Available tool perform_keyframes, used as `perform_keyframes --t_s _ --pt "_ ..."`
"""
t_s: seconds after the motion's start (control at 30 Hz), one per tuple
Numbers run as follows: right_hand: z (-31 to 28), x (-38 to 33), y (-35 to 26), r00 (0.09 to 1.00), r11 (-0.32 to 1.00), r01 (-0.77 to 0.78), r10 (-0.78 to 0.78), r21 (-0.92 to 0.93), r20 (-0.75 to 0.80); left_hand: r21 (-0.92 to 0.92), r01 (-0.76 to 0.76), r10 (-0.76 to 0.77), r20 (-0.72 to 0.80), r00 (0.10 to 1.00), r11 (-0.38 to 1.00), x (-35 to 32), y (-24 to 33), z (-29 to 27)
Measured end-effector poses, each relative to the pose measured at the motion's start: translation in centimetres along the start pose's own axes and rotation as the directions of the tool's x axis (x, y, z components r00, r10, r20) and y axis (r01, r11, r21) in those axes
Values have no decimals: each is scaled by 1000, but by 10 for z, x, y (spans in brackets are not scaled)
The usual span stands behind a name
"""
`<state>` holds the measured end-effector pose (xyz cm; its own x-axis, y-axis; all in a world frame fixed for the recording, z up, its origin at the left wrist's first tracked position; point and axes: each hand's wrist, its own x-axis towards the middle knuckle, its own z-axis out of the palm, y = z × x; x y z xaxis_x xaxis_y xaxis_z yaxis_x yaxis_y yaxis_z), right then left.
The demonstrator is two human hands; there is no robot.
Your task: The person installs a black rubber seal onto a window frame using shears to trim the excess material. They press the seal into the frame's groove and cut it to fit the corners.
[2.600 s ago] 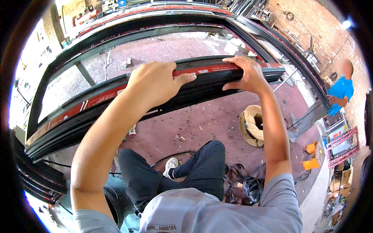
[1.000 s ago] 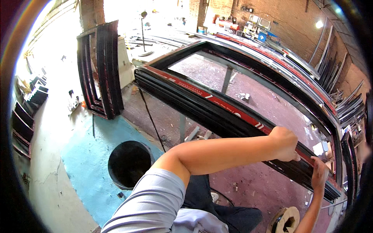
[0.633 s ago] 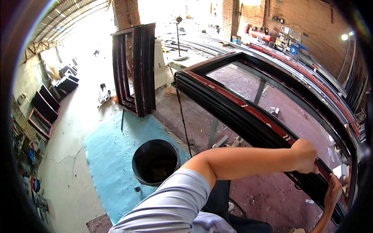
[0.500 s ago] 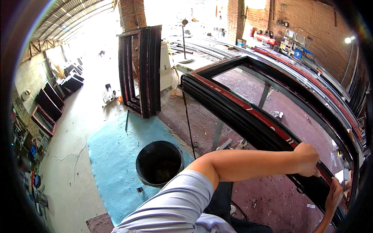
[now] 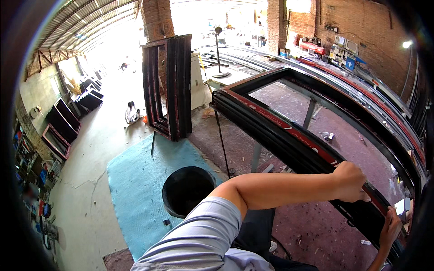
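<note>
the view is swung further left than half a second ago, so more of the blue mat (image 5: 135, 189) and black bucket (image 5: 187, 189) is seen, while the hands are kept on the dark window frame (image 5: 289, 135). the left hand (image 5: 350, 180) is laid closed over the frame's near rail, by its red strip. the right hand (image 5: 391, 228) is curled on the same rail near the picture's edge. the frame is laid flat, raised above the reddish floor. upright frames (image 5: 167, 86) are stood beyond the mat.
</note>
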<state>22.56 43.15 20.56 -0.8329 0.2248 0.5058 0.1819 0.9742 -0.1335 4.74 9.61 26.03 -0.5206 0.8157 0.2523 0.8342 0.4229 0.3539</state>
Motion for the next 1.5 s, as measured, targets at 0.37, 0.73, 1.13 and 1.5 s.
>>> perform_keyframes --t_s 0.37,0.73,1.13,1.5 --pt "7 -6 11 994 997 18 -26 -70 -111 -4 -63 63 28 998 998 -6 -21 -14" --pt "-3 -5 0 999 999 35 -34 5 -27 4 -113 112 56 992 994 -16 -43 -27" --pt "2 -1 1 999 1000 7 -6 12 -35 3 -114 114 -26 993 993 -26 -54 -26" --pt "7 -1 7 999 999 -38 38 -10 -40 15 -55 55 -7 998 998 -33 -60 -36"
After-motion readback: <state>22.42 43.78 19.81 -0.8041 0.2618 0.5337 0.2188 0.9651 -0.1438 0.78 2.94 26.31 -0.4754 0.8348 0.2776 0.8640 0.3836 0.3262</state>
